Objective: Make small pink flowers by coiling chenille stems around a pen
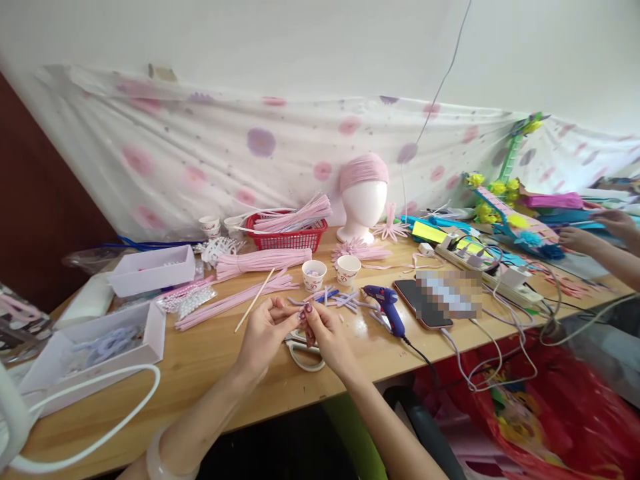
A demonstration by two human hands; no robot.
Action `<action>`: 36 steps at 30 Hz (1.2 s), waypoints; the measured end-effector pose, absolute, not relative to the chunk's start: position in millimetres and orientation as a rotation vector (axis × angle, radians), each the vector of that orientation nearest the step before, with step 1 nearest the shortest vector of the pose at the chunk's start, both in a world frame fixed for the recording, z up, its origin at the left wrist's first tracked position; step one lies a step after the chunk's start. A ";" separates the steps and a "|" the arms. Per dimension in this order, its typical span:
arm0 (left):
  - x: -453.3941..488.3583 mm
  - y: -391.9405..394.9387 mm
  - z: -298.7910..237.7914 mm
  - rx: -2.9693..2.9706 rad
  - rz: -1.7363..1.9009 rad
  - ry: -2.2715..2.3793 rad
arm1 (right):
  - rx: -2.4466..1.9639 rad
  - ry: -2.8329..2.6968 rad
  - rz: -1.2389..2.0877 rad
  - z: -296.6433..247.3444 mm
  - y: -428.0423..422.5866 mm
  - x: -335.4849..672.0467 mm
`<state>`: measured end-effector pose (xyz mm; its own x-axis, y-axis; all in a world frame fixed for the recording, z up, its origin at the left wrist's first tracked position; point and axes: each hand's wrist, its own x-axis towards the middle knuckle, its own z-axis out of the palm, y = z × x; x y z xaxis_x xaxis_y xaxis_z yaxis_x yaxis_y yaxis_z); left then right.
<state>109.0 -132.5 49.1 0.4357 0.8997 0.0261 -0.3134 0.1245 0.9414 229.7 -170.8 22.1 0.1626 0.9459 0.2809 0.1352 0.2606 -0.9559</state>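
My left hand (264, 333) and my right hand (327, 333) meet over the wooden table (210, 360), fingertips pinched together on a small pale piece that I cannot make out. White scissors (303, 353) lie on the table just under them. A thin wooden stick (255, 300) and long pink pipe cleaners (235, 300) lie just beyond my left hand. Short purple and blue pieces (333, 297) are scattered ahead of my right hand. A blue glue gun (387, 307) rests to the right.
Two paper cups (330, 272), a red basket (290, 237) of pink stems, a white foam head (363, 200), white boxes (150, 270), a phone (425, 303) and a power strip (480, 260) crowd the table. Another person's hands (595, 233) work at the far right.
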 end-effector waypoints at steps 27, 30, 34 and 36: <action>105.8 -140.2 14.8 0.988 1.261 0.907 | -1.255 -1.086 0.889 6.3 -166.2 208.5; 97.0 -145.1 10.1 0.883 1.214 0.814 | -1.185 -1.146 0.919 9.2 -172.1 203.9; 84.1 -151.0 3.6 0.839 1.089 0.646 | -1.088 -1.085 1.127 10.5 -179.0 199.5; 79.2 -153.8 -0.6 0.871 1.090 0.602 | -1.026 -1.044 1.200 9.0 -181.5 195.7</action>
